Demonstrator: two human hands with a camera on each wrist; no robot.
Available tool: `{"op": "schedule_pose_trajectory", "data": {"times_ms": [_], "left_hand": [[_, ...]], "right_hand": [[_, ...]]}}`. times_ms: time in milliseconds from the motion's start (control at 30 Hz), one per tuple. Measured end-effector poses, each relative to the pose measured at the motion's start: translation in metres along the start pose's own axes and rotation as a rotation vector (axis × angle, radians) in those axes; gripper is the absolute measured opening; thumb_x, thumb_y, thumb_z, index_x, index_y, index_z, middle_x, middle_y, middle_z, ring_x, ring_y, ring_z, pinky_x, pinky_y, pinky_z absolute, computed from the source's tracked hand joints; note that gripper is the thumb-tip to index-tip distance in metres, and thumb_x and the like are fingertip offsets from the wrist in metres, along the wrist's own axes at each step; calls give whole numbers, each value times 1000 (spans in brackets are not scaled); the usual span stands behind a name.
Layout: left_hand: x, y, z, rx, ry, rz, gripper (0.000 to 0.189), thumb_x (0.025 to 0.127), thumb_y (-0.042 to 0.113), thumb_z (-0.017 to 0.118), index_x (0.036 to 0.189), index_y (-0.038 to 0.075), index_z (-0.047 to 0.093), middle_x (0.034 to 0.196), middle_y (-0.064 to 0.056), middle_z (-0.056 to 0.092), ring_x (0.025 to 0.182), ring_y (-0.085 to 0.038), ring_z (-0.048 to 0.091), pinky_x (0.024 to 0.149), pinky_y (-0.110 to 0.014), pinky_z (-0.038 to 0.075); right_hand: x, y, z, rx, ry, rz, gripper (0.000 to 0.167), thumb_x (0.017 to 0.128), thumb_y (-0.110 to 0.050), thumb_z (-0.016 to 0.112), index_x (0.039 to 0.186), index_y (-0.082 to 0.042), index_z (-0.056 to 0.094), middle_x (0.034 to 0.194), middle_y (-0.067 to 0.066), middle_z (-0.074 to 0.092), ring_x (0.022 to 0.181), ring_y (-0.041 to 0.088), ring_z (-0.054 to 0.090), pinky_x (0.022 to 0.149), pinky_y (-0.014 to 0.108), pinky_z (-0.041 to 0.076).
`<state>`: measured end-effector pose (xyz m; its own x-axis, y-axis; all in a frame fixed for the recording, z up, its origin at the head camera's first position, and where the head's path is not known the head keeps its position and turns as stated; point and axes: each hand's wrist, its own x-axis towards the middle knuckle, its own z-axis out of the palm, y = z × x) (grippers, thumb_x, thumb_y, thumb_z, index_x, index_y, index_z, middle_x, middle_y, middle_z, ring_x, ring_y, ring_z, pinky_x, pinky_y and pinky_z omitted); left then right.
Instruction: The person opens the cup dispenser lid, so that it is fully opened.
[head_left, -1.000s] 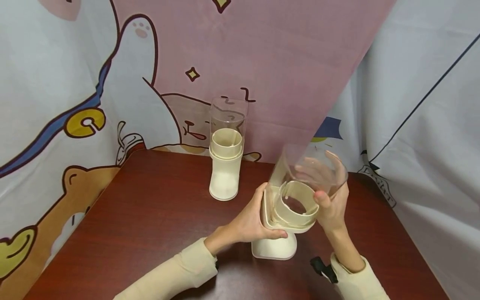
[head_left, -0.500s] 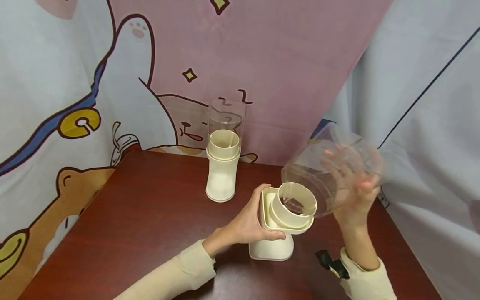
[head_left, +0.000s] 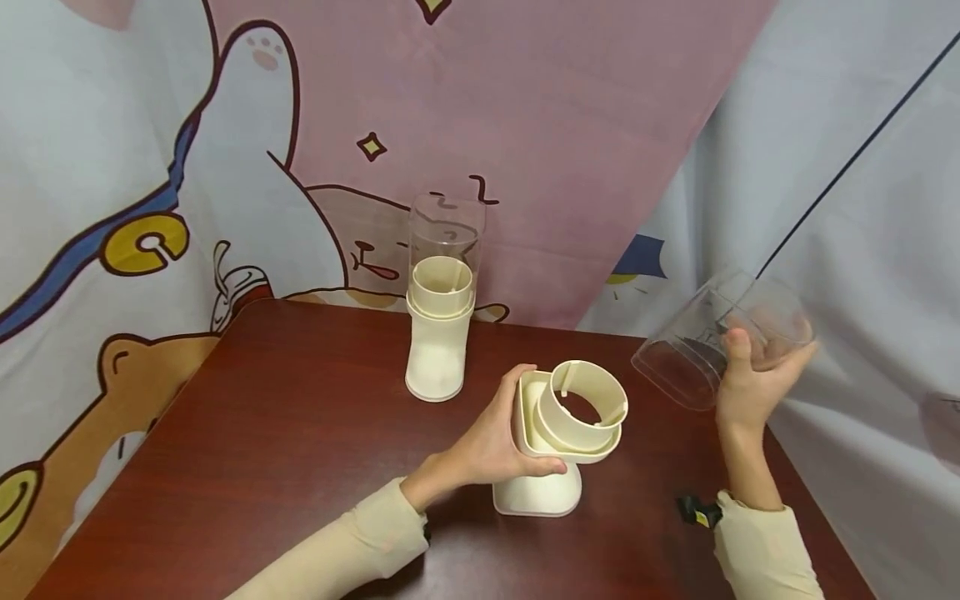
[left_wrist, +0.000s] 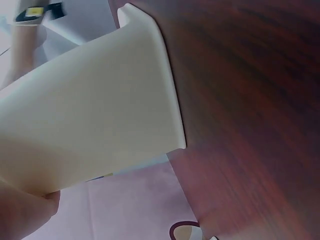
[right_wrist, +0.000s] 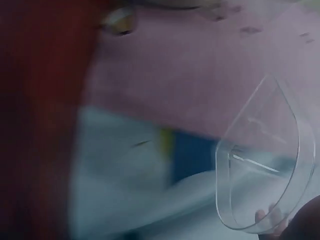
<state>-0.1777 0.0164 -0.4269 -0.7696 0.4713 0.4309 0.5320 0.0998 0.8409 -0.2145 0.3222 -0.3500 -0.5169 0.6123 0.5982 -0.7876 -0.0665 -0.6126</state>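
My left hand (head_left: 487,442) grips a cream plastic stand (head_left: 537,493) around its neck, below the tray-like top. The stand is upright on the table, with an open round collar (head_left: 577,429) on top. In the left wrist view, the smooth side of the stand (left_wrist: 105,110) fills much of the picture. Off to the right, my right hand (head_left: 759,383) holds a clear plastic container (head_left: 678,358) in the air, tilted and apart from the stand. Its rounded rim shows in the right wrist view, with fingertips (right_wrist: 272,217) seen through the wall.
A second cream stand (head_left: 437,358) with a clear container (head_left: 447,225) fitted on top stands at the back of the dark red-brown table (head_left: 300,433). A printed cloth (head_left: 540,150) hangs behind the table and along its sides.
My right hand has lifted the clear container off the stand and carried it to the right, tilting it. My left hand keeps its grip on the stand, which stays in place.
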Motion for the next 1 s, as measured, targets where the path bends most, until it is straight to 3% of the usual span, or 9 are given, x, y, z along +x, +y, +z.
{"op": "schedule_pose_trajectory", "data": {"times_ms": [100, 233, 367, 500, 600, 700, 833, 933, 1000], "left_hand": [[0, 0, -1, -13, 3, -15, 117, 62, 24, 95, 151, 24, 18, 134, -2, 50, 120, -13, 53, 109, -31, 40], [0, 0, -1, -13, -9, -22, 117, 63, 24, 95, 151, 24, 19, 135, -2, 49, 120, -14, 53, 109, -30, 40], [-1, 0, 0, -9, -9, -24, 117, 62, 23, 95, 151, 24, 19, 134, -2, 49, 120, -14, 53, 109, -31, 40], [0, 0, -1, 0, -5, -18, 118, 61, 23, 95, 151, 24, 18, 134, -2, 50, 120, -14, 53, 109, -32, 40], [-1, -2, 0, 3, -5, -8, 118, 61, 24, 96, 151, 24, 18, 134, -2, 50, 120, -14, 53, 109, -32, 40], [-1, -2, 0, 7, -4, 4, 119, 61, 24, 96, 151, 24, 18, 134, -3, 50, 120, -15, 53, 109, -32, 41], [0, -2, 0, 8, -3, 0, 120, 61, 24, 96, 151, 24, 17, 135, -3, 49, 121, -15, 52, 110, -33, 40], [0, -2, 0, 3, -3, -9, 120, 61, 24, 96, 151, 25, 17, 135, -3, 49, 121, -14, 52, 110, -32, 40], [0, -3, 0, -2, -3, -10, 119, 61, 24, 96, 151, 25, 17, 134, -3, 50, 120, -14, 53, 110, -32, 40]], "right_hand": [[4, 28, -26, -209, 41, 104, 87, 79, -11, 82, 149, -16, 30, 138, 13, 45, 110, 22, 57, 89, 25, 51], [2, 52, -60, -588, 58, 265, 89, 85, -31, 78, 152, -29, 20, 143, 6, 39, 116, 19, 52, 95, 26, 44], [-3, 69, -80, -829, 27, 301, 94, 88, -47, 72, 155, -27, 10, 142, 3, 31, 124, 22, 40, 105, 34, 34], [-3, 80, -91, -910, -14, 281, 102, 88, -48, 71, 158, -17, 4, 151, 6, 19, 142, 22, 23, 118, 34, 21], [-5, 83, -97, -937, -39, 313, 108, 88, -48, 71, 159, -16, -3, 161, 9, 6, 151, 22, 9, 124, 37, 11], [-5, 84, -97, -961, -57, 360, 110, 86, -50, 72, 159, -19, -5, 161, 10, 6, 152, 25, 10, 124, 41, 13], [-1, 86, -93, -1040, -138, 409, 115, 86, -53, 71, 159, -18, -10, 162, 15, 0, 154, 31, -2, 125, 48, 11], [2, 90, -91, -1086, -190, 405, 118, 86, -54, 70, 158, -13, -13, 162, 19, -4, 153, 35, -7, 124, 52, 9], [4, 93, -91, -1090, -197, 392, 118, 86, -53, 70, 158, -11, -14, 161, 21, -3, 153, 37, -4, 124, 53, 11]]}}
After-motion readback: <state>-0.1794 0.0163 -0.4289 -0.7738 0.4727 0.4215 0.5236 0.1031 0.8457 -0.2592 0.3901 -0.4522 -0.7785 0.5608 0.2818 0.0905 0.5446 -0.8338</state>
